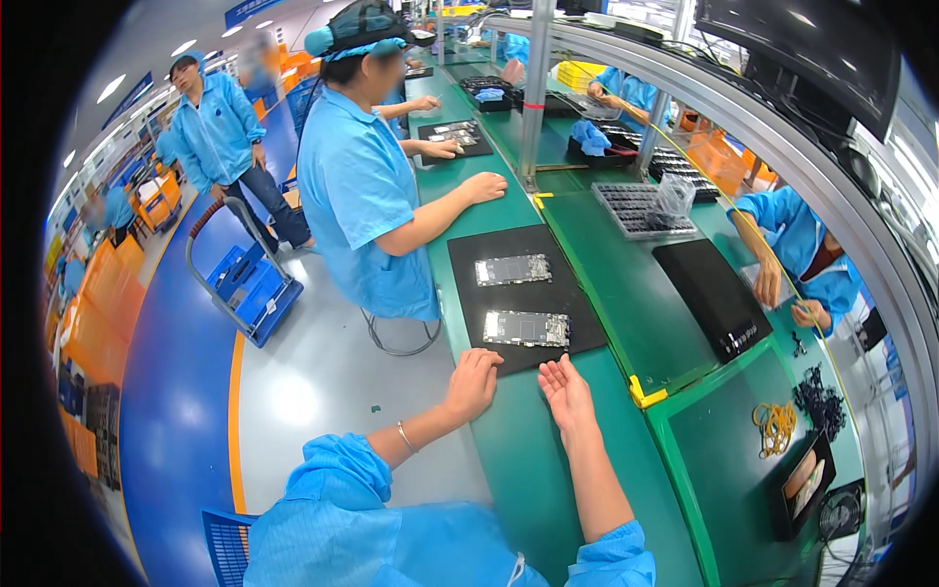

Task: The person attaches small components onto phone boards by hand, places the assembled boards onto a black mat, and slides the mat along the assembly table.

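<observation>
My left hand (472, 384) rests at the near left corner of a black mat (582, 293), its fingers laid over the mat's edge and holding nothing visible. Palm turned up, my right hand (565, 391) lies by the mat's near edge with its fingers loosely stretched and nothing in them. Just beyond both hands, a phone-sized assembly (526, 329) with a bare circuit board lies flat on the mat. A second similar assembly (513, 269) lies farther up the same mat. Neither hand touches an assembly.
A co-worker (357, 196) stands ahead at the same green bench (587, 421). To the right are a black panel (712, 298), a compartment tray (641, 210), yellow bands (773, 428) and another person's hands (782, 293). A metal post (533, 108) rises from the bench.
</observation>
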{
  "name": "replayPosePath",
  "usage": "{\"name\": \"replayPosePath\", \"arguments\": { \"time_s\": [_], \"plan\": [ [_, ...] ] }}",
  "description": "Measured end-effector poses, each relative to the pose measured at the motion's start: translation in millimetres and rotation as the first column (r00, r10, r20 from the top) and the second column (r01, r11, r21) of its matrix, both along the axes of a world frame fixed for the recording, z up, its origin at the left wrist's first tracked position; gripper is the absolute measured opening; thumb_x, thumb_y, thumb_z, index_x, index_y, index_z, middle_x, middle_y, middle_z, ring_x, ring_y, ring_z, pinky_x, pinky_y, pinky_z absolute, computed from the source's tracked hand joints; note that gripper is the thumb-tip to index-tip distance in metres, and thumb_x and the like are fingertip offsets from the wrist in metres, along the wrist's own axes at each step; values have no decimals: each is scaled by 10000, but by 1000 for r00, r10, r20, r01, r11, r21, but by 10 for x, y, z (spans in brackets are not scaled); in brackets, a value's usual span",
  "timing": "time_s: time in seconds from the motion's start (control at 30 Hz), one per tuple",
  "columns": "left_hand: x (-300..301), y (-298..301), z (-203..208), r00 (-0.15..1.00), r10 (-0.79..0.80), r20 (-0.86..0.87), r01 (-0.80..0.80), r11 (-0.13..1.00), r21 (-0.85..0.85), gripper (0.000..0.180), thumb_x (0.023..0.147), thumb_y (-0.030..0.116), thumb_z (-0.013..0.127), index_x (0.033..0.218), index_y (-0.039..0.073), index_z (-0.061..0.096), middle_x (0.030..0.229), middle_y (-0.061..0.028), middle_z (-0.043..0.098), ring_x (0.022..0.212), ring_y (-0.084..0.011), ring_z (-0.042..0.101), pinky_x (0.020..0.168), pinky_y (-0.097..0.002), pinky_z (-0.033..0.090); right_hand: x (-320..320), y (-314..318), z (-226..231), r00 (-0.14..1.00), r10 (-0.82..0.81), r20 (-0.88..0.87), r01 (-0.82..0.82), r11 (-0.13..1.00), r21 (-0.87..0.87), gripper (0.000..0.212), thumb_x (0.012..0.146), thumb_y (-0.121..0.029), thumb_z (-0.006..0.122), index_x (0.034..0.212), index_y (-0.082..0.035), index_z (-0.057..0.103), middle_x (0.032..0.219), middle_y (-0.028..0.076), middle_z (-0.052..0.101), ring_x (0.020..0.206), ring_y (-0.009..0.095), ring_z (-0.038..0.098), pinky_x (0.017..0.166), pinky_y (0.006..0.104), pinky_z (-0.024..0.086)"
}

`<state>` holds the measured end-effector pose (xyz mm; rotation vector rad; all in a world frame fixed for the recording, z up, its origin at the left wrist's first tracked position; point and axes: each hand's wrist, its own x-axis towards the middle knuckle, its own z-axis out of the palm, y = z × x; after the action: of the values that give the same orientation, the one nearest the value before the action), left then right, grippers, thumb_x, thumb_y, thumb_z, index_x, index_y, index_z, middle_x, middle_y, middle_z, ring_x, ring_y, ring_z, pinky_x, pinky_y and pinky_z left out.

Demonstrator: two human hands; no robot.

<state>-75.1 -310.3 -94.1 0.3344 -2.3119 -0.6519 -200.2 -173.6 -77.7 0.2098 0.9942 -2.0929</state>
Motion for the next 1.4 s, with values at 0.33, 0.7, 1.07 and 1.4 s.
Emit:
{"name": "replayPosePath", "arguments": {
  "time_s": [0.33,0.7,1.07,1.4],
  "plan": [
    [0,-46,10,998,12,-59,-9,999,53,158,810,51,542,968,48,557,970,-108,572,973,-301,519,829,-393,440,-245,-263,-180,928,203,-311,-38,885,464,200,842,-194,584,713,-71,493,579,-7,469,461,110,478,466,308,491],
    [386,732,550,887,-412,-210,440,892,104,285,810,93,610,1079,52,527,1060,-139,535,1026,-330,496,907,-407,402,630,2027,169,930,328,-167,-190,817,544,150,853,-177,563,826,-73,458,552,-10,380,419,120,392,404,307,414],
    [33,1634,491,483,-862,157,768,503,397,477,789,211,632,1197,29,466,1215,-169,476,1169,-351,414,992,-440,351,2477,4497,83,966,-240,-96,209,507,836,275,852,-183,614,1073,-41,533,828,43,575,752,185,547,658,342,496],
    [-427,2374,725,117,-928,354,960,197,198,832,617,203,803,1315,36,383,1261,-172,416,1179,-346,380,994,-405,364,2510,3442,566,746,-235,-623,666,278,693,262,898,-107,544,1130,14,526,834,89,626,743,104,592,632,232,485]
  ]
}}
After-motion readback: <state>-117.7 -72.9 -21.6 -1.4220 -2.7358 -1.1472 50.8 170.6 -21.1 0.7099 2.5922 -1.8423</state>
